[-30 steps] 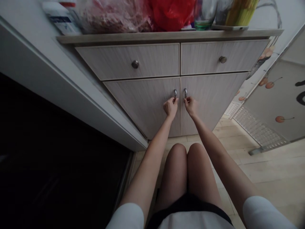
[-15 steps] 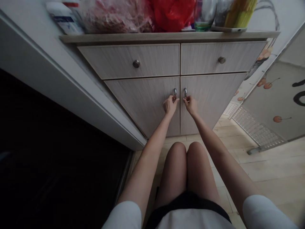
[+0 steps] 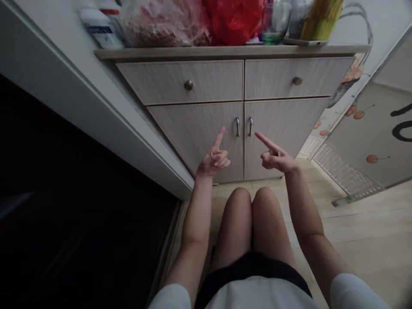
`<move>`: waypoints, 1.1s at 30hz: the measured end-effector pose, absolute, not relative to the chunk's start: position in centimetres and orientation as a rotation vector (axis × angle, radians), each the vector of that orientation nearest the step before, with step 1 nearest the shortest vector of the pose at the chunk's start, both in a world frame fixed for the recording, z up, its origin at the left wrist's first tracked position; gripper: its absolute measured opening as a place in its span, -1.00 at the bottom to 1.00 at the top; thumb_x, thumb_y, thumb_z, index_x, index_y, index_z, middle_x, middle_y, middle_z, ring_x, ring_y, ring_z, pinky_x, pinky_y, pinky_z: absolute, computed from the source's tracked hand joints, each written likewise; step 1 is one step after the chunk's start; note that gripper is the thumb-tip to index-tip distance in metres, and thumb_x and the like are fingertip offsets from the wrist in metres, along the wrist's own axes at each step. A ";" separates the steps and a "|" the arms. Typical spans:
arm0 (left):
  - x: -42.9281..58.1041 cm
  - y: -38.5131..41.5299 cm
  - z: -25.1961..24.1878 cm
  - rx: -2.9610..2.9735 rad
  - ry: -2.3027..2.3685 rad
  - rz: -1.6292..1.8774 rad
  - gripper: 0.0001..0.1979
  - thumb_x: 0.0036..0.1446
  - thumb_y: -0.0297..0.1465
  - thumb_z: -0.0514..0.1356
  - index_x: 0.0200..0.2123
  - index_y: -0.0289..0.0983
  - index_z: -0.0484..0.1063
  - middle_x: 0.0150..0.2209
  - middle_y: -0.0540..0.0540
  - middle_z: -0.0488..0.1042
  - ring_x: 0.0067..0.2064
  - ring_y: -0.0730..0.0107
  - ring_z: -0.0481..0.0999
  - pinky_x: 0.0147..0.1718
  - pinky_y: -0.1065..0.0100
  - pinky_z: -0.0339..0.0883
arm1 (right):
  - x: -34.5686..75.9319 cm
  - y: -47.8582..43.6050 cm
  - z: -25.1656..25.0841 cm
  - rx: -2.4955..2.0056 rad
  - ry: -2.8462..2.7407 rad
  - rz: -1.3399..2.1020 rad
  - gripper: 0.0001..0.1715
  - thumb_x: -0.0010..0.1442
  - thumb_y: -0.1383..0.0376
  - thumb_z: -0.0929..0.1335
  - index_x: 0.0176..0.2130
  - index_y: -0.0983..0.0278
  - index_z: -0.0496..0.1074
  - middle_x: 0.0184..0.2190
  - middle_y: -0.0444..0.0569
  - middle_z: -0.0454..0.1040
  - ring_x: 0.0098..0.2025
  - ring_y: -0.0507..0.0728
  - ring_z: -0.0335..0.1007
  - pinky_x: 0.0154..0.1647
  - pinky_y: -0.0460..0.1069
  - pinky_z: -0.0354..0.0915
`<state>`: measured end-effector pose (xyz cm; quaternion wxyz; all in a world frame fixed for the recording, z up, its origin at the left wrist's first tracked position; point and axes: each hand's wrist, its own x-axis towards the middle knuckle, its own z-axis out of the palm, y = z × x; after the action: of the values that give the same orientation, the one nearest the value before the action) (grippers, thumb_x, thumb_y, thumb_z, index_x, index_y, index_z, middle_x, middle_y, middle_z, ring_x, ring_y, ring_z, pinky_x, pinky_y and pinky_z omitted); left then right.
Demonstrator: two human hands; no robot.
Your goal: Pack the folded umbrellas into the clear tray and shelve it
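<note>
A grey wood-grain cabinet stands in front of me with its left door and right door both closed. My left hand is before the left door, its index finger pointing up and the others curled, holding nothing. Clear of it, to the upper right, is the left door handle, a small metal pull. The right door handle sits beside it across the gap. Just right of that handle, without touching it, the index finger of my right hand is stretched out; its other fingers are curled around nothing.
Above the doors are a left drawer and a right drawer with round knobs. The cabinet top carries white bottles, a red bag and a glass. A cherry-patterned panel stands right.
Both hands have let go of the two door handles and drawn back and apart, with index fingers now extended. The doors remain closed. The view has shifted slightly.
</note>
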<state>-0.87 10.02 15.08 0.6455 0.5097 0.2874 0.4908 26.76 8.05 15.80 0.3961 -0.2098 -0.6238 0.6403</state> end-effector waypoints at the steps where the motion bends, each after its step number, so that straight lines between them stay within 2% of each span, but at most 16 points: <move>1: -0.6 9.8 15.0 1.127 0.657 1.190 -0.33 0.25 -0.18 0.23 0.38 0.11 0.12 -0.72 0.27 -0.13 -0.75 0.61 -0.17 -0.67 0.43 -0.06 | 26.7 7.9 15.8 -0.483 -1.517 1.627 0.21 0.08 0.13 0.50 0.47 0.00 -0.16 -0.65 -0.41 0.02 -0.65 -0.06 -0.21 -0.57 -0.09 -0.11; 4: 0.5 9.9 14.4 1.074 0.687 1.367 -0.46 0.31 -0.04 0.11 0.33 0.15 0.19 -0.69 0.25 -0.29 -0.72 0.58 -0.32 -0.69 0.39 -0.16 | 25.9 8.7 15.2 -0.415 -1.320 1.562 0.25 0.06 0.17 0.49 0.46 -0.12 -0.24 -0.68 -0.45 -0.08 -0.69 -0.07 -0.33 -0.59 -0.09 -0.18; 7: 2.1 10.9 13.3 1.050 0.698 1.480 -0.51 0.35 -0.01 0.02 0.30 0.12 0.25 -0.63 0.21 -0.30 -0.67 0.54 -0.36 -0.67 0.36 -0.14 | 24.5 10.1 14.0 -0.478 -1.153 1.500 0.13 0.13 0.24 0.41 0.46 -0.13 -0.21 -0.68 -0.45 -0.16 -0.69 -0.06 -0.40 -0.60 -0.09 -0.21; 10: 3.5 11.7 11.7 0.991 0.676 1.539 -0.54 0.40 -0.10 -0.05 0.30 0.07 0.27 -0.58 0.17 -0.28 -0.63 0.47 -0.34 -0.62 0.36 -0.07 | 23.2 11.3 12.5 -0.526 -1.018 1.463 -0.01 0.18 0.28 0.34 0.45 -0.09 -0.10 -0.67 -0.44 -0.21 -0.66 -0.04 -0.46 -0.60 -0.09 -0.24; 14: 4.5 12.2 9.0 0.904 0.655 1.551 -0.52 0.43 -0.25 -0.14 0.33 0.00 0.27 -0.56 0.14 -0.21 -0.61 0.43 -0.24 -0.54 0.36 0.05 | 22.5 12.1 10.2 -0.546 -0.941 1.453 -0.13 0.19 0.23 0.31 0.41 -0.02 0.02 -0.65 -0.42 -0.26 -0.64 -0.03 -0.50 -0.61 -0.10 -0.26; 20: 4.9 12.6 7.0 0.930 0.706 1.535 -0.53 0.40 -0.20 -0.04 0.33 0.03 0.26 -0.55 0.15 -0.16 -0.61 0.46 -0.18 -0.49 0.37 0.09 | 22.9 12.2 8.4 -0.655 -0.954 1.456 -0.18 0.22 0.20 0.29 0.41 0.02 0.05 -0.65 -0.42 -0.29 -0.63 -0.02 -0.51 -0.59 -0.11 -0.24; 24: 5.0 12.5 7.0 0.946 0.696 1.529 -0.54 0.41 -0.22 -0.03 0.32 0.07 0.27 -0.56 0.15 -0.13 -0.63 0.48 -0.16 -0.50 0.39 0.10 | 23.1 12.0 8.1 -0.675 -1.024 1.415 -0.21 0.24 0.10 0.30 0.39 0.02 0.08 -0.67 -0.43 -0.27 -0.65 -0.02 -0.48 -0.60 -0.12 -0.22; 27: 4.9 12.7 7.2 0.949 0.685 1.490 -0.55 0.41 -0.27 -0.03 0.31 0.05 0.28 -0.58 0.15 -0.10 -0.64 0.48 -0.13 -0.51 0.40 0.11 | 23.2 12.6 7.9 -0.661 -1.101 1.388 -0.25 0.25 0.10 0.30 0.37 0.02 0.13 -0.67 -0.43 -0.24 -0.67 -0.03 -0.40 -0.59 -0.13 -0.16; 29: 5.0 13.6 7.5 0.990 0.705 1.421 -0.55 0.39 -0.31 0.02 0.30 0.01 0.29 -0.58 0.15 -0.01 -0.64 0.51 -0.06 -0.51 0.43 0.13 | 23.3 13.9 7.8 -0.703 -1.139 1.332 -0.29 0.26 0.09 0.30 0.35 0.05 0.17 -0.67 -0.41 -0.14 -0.67 -0.03 -0.26 -0.57 -0.14 -0.07; 31: 5.3 15.4 8.2 1.058 0.836 1.363 -0.57 0.36 -0.34 0.07 0.26 -0.07 0.34 -0.55 0.13 0.16 -0.61 0.54 0.11 -0.48 0.45 0.18 | 23.1 16.0 7.9 -0.837 -1.153 1.188 -0.36 0.29 0.04 0.29 0.30 0.10 0.26 -0.62 -0.35 0.09 -0.62 -0.02 -0.01 -0.52 -0.14 0.06; 33: 5.9 17.9 9.1 1.138 1.100 1.394 -0.64 0.33 -0.37 0.13 0.17 -0.16 0.41 -0.41 0.02 0.39 -0.47 0.51 0.36 -0.37 0.44 0.29 | 22.9 18.7 8.2 -1.025 -1.162 0.944 -0.40 0.30 -0.02 0.27 0.21 0.19 0.35 -0.45 -0.18 0.37 -0.46 0.00 0.27 -0.40 -0.11 0.22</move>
<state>5.92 17.89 9.07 0.4936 0.4691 0.4536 0.5750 22.85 18.70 8.20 0.6161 -0.4450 -0.5044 0.4099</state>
